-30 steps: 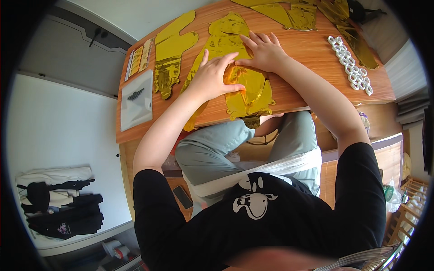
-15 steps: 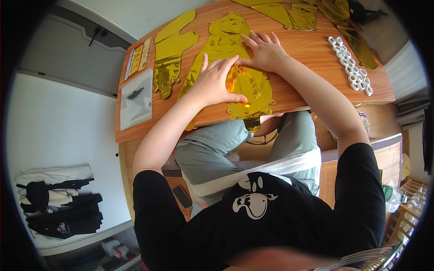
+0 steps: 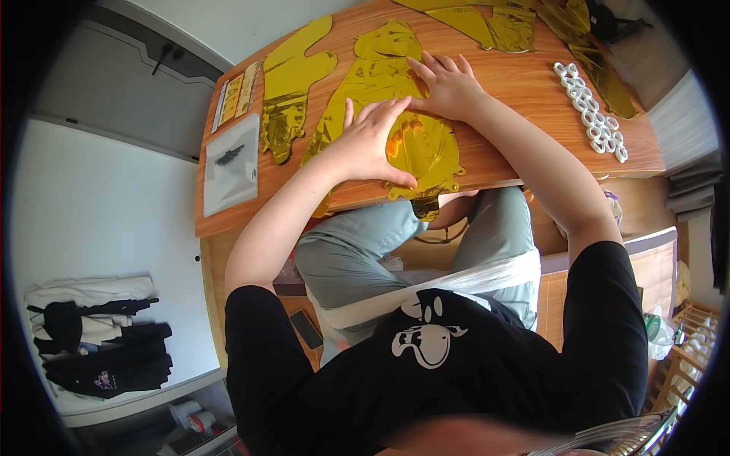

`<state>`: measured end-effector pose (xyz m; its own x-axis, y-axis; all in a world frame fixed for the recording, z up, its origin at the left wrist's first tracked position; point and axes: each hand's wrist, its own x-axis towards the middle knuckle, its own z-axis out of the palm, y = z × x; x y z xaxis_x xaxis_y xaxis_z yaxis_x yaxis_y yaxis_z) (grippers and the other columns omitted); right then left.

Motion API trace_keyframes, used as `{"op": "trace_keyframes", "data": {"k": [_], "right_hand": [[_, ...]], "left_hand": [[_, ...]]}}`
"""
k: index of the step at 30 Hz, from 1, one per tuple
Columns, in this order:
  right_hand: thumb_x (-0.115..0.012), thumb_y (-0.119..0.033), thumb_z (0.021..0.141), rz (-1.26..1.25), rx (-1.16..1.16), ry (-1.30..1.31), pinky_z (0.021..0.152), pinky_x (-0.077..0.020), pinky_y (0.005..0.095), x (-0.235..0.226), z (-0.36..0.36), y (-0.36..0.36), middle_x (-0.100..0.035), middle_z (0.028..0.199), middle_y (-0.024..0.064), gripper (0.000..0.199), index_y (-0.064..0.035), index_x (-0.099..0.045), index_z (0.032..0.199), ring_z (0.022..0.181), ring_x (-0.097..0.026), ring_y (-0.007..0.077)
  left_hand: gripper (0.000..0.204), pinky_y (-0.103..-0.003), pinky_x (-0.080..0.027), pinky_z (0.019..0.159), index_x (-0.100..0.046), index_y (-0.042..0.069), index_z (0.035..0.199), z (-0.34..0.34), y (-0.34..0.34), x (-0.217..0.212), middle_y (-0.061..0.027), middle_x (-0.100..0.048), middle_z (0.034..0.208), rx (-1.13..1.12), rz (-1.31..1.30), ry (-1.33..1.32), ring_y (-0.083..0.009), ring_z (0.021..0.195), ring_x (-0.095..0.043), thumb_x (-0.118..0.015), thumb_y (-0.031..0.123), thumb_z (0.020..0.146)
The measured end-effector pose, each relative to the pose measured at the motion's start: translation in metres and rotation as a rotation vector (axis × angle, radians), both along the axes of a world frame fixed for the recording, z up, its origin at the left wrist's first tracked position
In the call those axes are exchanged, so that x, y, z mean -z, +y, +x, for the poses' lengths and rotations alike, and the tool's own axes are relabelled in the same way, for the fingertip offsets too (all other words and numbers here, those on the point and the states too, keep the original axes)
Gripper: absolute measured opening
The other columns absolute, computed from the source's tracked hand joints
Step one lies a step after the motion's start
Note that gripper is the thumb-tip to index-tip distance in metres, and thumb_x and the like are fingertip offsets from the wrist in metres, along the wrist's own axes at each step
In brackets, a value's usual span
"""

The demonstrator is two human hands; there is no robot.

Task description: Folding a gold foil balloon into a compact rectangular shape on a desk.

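A flat, crinkled gold foil balloon [image 3: 433, 156] lies on the wooden table [image 3: 494, 129] in front of me, its lower tab hanging over the near edge. My left hand [image 3: 372, 148] rests on its near part, fingers and thumb spread wide, holding nothing. Lying flatter, my right hand [image 3: 450, 90] has its fingers stretched over the foil's right edge and the tabletop. The two hands meet near the balloon's middle. Orange reflections show on the foil beside my left palm.
Another gold foil balloon [image 3: 293, 83] lies to the left, near a clear plastic sheet with dark thin pieces [image 3: 232, 163] and a printed card [image 3: 236, 97]. More gold foil [image 3: 509, 29] is at the far right. Several white ring-shaped rolls [image 3: 587, 106] stand in rows on the right.
My left hand has shifted slightly to the right across the foil, and its thumb sits a little lower. The right hand has barely moved.
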<state>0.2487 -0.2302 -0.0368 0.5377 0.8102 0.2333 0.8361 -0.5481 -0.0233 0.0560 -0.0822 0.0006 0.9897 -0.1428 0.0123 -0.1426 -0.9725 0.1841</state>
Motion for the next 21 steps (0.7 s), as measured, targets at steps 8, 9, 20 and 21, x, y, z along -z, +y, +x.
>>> {"op": "trace_keyframes", "data": {"k": [8,9,20,21], "right_hand": [[-0.052,-0.088,0.082,0.031,0.014,0.001,0.123,-0.0203,0.0616,0.006,0.003,-0.003,-0.040,0.162,0.0153,0.106,-0.0199,-0.034,0.161,0.151,-0.033,0.0339],[-0.052,-0.088,0.082,0.037,0.013,0.001,0.123,-0.0203,0.0616,0.005,0.002,-0.004,-0.040,0.162,0.0153,0.106,-0.0199,-0.034,0.161,0.151,-0.033,0.0339],[-0.052,-0.087,0.082,0.045,-0.006,0.020,0.123,-0.0197,0.0624,-0.002,-0.003,0.001,-0.040,0.161,0.0168,0.106,-0.0186,-0.033,0.161,0.151,-0.033,0.0344],[-0.052,-0.087,0.082,0.045,-0.008,0.018,0.123,-0.0197,0.0624,-0.002,-0.002,0.001,-0.040,0.161,0.0168,0.106,-0.0186,-0.033,0.161,0.151,-0.033,0.0344]], "left_hand": [[0.050,-0.051,-0.033,0.117,-0.069,0.010,0.130,-0.051,0.038,-0.036,-0.0148,-0.066,0.136,-0.285,-0.362,-0.488,-0.0293,0.129,-0.060,-0.069,0.046,0.096],[0.041,-0.048,-0.039,0.108,-0.074,0.010,0.120,-0.074,0.029,-0.040,-0.0119,-0.070,0.123,-0.507,-0.419,-0.505,-0.0269,0.115,-0.065,-0.069,0.043,0.097],[0.035,-0.042,-0.046,0.092,-0.082,0.018,0.110,-0.158,0.003,0.039,0.0002,-0.070,0.097,-1.025,-0.030,-0.600,-0.0221,0.100,-0.065,-0.080,0.043,0.086],[0.034,-0.042,-0.045,0.093,-0.082,0.019,0.108,-0.153,0.003,0.038,0.0009,-0.069,0.098,-1.012,-0.093,-0.583,-0.0219,0.104,-0.064,-0.081,0.043,0.085]]}}
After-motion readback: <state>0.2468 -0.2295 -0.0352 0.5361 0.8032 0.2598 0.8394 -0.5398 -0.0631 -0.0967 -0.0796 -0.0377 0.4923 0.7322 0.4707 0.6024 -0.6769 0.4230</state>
